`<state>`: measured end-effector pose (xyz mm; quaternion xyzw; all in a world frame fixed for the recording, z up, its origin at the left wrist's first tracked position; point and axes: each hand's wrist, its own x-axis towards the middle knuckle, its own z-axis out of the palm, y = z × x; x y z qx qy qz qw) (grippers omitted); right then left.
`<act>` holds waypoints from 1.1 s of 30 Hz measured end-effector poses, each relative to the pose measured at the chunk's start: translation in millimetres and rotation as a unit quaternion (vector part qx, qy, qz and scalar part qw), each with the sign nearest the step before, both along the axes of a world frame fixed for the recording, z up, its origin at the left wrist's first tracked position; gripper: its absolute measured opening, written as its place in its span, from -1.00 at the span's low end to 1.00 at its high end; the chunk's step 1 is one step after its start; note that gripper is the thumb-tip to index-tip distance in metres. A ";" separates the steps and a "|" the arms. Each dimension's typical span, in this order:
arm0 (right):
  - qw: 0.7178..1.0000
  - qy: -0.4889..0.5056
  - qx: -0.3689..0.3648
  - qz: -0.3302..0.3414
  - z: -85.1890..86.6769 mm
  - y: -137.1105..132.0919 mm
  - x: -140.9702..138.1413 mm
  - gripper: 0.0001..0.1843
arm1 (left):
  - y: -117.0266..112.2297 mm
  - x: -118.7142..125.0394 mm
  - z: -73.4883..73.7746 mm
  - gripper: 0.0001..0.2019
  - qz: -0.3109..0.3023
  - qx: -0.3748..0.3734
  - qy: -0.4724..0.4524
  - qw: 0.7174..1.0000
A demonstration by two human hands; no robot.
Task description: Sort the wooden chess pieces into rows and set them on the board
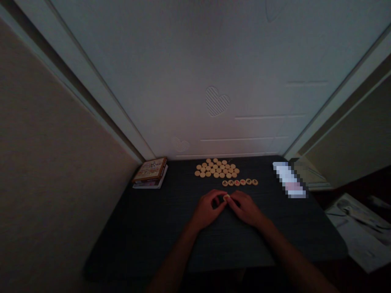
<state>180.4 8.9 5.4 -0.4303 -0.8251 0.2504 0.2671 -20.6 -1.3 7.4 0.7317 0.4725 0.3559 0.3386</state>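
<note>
On a dark table point(152, 232), my left hand point(207, 210) and my right hand point(246, 208) meet at the middle, fingertips pinched together on one small round pale wooden disc point(226, 197). Just beyond them lies a short row of several discs with marked faces point(240, 182). Behind that row sits a packed cluster of several plain pale discs point(216, 168) near the wall.
A flat box with a printed lid point(149, 172) lies at the table's back left corner. A pale blurred-out object point(289, 180) rests at the back right. Papers point(360, 228) lie beyond the right edge. A white wall stands right behind the table.
</note>
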 end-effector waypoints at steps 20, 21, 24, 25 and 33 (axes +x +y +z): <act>1.000 -0.007 0.002 -0.008 -3.5 0.6 1.4 -0.63 | 0.1 -9.2 2.3 -0.80 0.079 0.094 0.155 0.980; 1.000 -0.005 0.001 -0.010 -3.2 0.6 1.4 -0.63 | 1.3 -11.2 2.6 -0.81 0.090 0.107 0.176 0.974; 1.000 -0.004 0.000 -0.014 -2.3 0.8 1.4 -0.62 | 4.3 -14.7 1.9 -0.80 0.103 0.128 0.218 0.962; 1.000 -0.004 -0.001 -0.016 -2.0 0.8 1.4 -0.62 | 4.8 -15.0 1.3 -0.78 0.103 0.130 0.226 0.960; 0.999 0.040 -0.017 -0.029 -2.0 1.3 3.0 -0.63 | 6.9 -13.5 -2.1 -0.67 0.105 0.125 0.222 0.961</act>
